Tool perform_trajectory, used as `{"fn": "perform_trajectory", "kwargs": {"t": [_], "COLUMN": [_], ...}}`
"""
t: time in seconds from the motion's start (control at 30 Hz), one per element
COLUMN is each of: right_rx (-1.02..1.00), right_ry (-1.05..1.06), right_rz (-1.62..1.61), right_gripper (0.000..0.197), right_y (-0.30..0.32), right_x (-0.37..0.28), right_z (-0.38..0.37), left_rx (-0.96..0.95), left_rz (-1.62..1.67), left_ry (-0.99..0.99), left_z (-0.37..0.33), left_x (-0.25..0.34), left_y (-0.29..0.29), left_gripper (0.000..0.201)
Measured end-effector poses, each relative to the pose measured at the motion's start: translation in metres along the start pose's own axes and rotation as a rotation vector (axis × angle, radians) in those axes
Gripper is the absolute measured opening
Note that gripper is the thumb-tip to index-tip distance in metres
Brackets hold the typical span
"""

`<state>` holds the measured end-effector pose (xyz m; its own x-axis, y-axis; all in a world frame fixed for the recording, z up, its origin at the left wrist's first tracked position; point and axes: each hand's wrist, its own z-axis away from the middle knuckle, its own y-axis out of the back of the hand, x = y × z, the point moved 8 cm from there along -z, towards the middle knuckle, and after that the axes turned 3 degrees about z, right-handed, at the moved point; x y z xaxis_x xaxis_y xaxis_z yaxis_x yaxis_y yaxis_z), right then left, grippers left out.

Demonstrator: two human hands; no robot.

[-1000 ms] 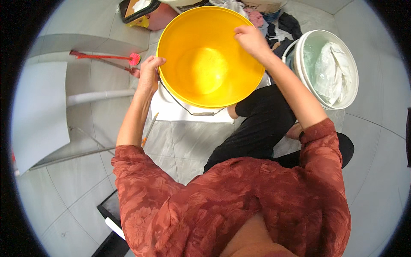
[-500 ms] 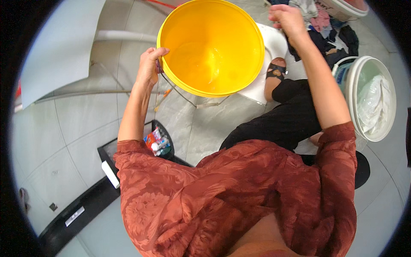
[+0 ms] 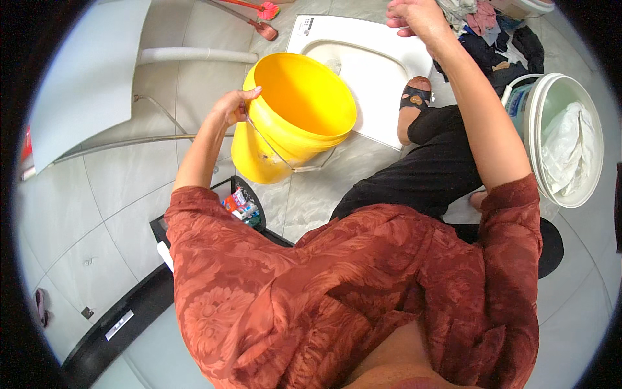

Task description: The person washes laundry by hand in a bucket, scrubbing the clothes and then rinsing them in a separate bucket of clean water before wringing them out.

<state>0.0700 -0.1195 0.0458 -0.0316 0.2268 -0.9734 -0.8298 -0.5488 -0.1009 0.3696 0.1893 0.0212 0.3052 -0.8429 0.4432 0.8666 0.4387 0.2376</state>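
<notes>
My left hand (image 3: 236, 106) is closed on the rim of a yellow bucket (image 3: 269, 155), thumb over the edge. The bucket leans, its mouth facing up and to the right, its base toward the lower left. A thin wire handle with a pale grip (image 3: 310, 168) hangs down its near side. The lower part of the inside is hidden from me. Just beyond the bucket lies a white squat toilet (image 3: 382, 120) set in the floor. My right hand (image 3: 420, 21) is raised over its far right corner, fingers loosely bent and apart, with nothing visible in them.
Dark and light clothes (image 3: 495, 58) lie piled at the far right. On the right stands a white bucket (image 3: 551, 146) with a white plastic bag (image 3: 573, 152) inside. A pale pipe (image 3: 197, 56) and a grey panel (image 3: 91, 71) are at left. Small packets (image 3: 241, 202) sit in a black basket nearby.
The yellow bucket has come down and nearer, tipping so its outer side shows, and the squat toilet behind it is uncovered. My right hand has shifted slightly up and left, its fingers loosening.
</notes>
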Motion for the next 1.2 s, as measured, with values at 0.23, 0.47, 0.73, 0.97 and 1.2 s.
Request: {"fn": "perform_trajectory", "kwargs": {"t": [0.23,0.47,0.73,0.97,1.2], "right_rx": [0.066,0.055,0.093,0.097,0.149], "right_ry": [-0.052,-0.032,0.212,0.136,0.175], "right_rz": [0.124,0.300,0.554,0.537,0.604], "right_gripper": [0.018,0.019,0.022,0.020,0.021], "right_y": [0.014,0.011,0.004,0.013,0.022], "right_x": [-0.001,-0.014,-0.030,-0.023,-0.022], "right_z": [0.004,0.007,0.008,0.003,-0.004], "left_rx": [0.072,0.100,0.033,0.085,0.116], "left_rz": [-0.227,-0.264,-0.536,-0.674,-0.733], "left_ry": [0.153,0.151,0.135,0.147,0.133], "left_z": [-0.101,-0.122,-0.123,-0.158,-0.144], "left_x": [0.002,0.055,0.100,0.102,0.106], "left_y": [-0.037,-0.084,-0.172,-0.188,-0.201], "left_gripper": [0.057,0.062,0.053,0.046,0.049]}}
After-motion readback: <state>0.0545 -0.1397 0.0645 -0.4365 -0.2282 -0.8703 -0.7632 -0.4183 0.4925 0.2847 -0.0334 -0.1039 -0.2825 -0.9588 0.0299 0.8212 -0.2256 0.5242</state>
